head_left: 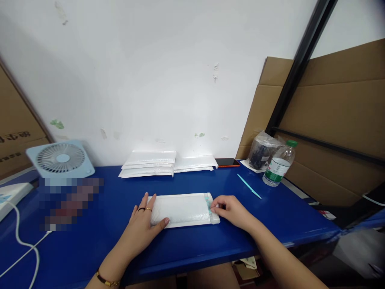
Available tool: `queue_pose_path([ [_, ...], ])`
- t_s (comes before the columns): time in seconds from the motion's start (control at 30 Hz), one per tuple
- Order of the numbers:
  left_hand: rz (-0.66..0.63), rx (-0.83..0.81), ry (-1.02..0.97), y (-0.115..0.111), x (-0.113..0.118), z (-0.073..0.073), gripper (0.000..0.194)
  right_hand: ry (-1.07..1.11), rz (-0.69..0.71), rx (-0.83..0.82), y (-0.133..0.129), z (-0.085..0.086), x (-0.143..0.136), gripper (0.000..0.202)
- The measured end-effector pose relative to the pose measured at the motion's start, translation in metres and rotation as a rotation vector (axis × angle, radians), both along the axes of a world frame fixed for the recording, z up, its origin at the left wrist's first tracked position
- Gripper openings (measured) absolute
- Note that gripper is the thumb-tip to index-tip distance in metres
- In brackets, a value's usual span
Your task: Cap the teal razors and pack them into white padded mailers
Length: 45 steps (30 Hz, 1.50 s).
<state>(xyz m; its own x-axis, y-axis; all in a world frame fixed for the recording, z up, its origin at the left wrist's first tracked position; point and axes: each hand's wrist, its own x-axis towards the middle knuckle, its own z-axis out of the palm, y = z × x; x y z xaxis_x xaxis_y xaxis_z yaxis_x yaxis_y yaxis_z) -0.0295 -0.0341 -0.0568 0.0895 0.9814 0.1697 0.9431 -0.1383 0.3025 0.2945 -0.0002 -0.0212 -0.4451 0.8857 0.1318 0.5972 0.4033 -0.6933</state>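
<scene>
Lying flat near the front edge of the blue table (186,249), a white bubble mailer (183,209) runs its long axis left to right across the person's front, with its flap end pointing to the person's right. That end carries a pale green adhesive strip (208,202) running across the short side.

The left hand (144,222) rests palm down on the mailer's left end, fingers spread fairly wide and flat, thumb stretched along the near edge; two rings show on the fingers and a gold bracelet (106,281) on the wrist. The right hand (230,209) sits at the flap end, fingers curled close together with the tips pinched on the edge of the flap just beside the strip.

Farther back, against the white wall, a stack of white mailers (148,163) lies well apart from the one in hand, with a flatter pile (195,162) beside it. A phone (227,162) with an orange rim lies next to those. To the right are a pale blue letter opener (249,186), a water bottle (278,163) with a green cap, and a bagged dark object (263,151). A small blue fan (61,158) stands at the left rear.
</scene>
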Motion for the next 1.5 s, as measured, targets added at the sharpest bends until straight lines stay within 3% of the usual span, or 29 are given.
queue_pose_path([
  [0.1,-0.018,0.043,-0.013,0.000,-0.003,-0.004,0.082,-0.011,0.018,0.023,-0.001,0.001,-0.003,0.015],
  [0.2,-0.029,0.044,-0.014,-0.001,-0.002,-0.003,0.085,-0.081,-0.053,0.117,0.002,0.005,0.000,0.018],
  [0.43,-0.032,-0.030,0.011,-0.002,0.001,0.006,0.102,-0.061,0.039,0.086,0.008,-0.001,-0.014,0.013],
  [0.53,-0.031,-0.032,0.014,-0.002,0.001,0.006,0.100,-0.026,-0.020,0.099,0.008,0.001,-0.010,0.013],
  [0.63,-0.018,-0.055,0.031,-0.001,0.002,0.005,0.100,-0.046,-0.103,0.141,0.007,0.004,-0.006,0.019],
  [0.8,-0.023,-0.051,0.037,0.000,0.000,0.004,0.100,0.042,0.035,0.050,0.006,0.003,-0.009,0.040],
  [0.97,-0.008,-0.018,0.039,-0.001,-0.001,0.005,0.099,0.009,-0.096,0.114,0.007,0.004,0.002,0.028],
  [1.13,-0.021,-0.048,0.028,0.001,0.000,0.008,0.100,0.025,0.077,0.077,-0.008,0.006,-0.002,0.039],
  [1.2,-0.029,-0.065,0.023,0.003,0.000,0.008,0.101,0.008,0.052,0.125,-0.014,0.007,-0.005,0.041],
  [1.3,-0.032,-0.054,0.022,0.003,0.000,0.008,0.101,-0.037,-0.058,0.181,-0.016,0.007,-0.006,0.034],
  [1.5,-0.013,-0.068,0.075,-0.011,-0.006,0.010,0.090,-0.020,0.003,0.159,-0.014,-0.002,-0.012,0.010],
])
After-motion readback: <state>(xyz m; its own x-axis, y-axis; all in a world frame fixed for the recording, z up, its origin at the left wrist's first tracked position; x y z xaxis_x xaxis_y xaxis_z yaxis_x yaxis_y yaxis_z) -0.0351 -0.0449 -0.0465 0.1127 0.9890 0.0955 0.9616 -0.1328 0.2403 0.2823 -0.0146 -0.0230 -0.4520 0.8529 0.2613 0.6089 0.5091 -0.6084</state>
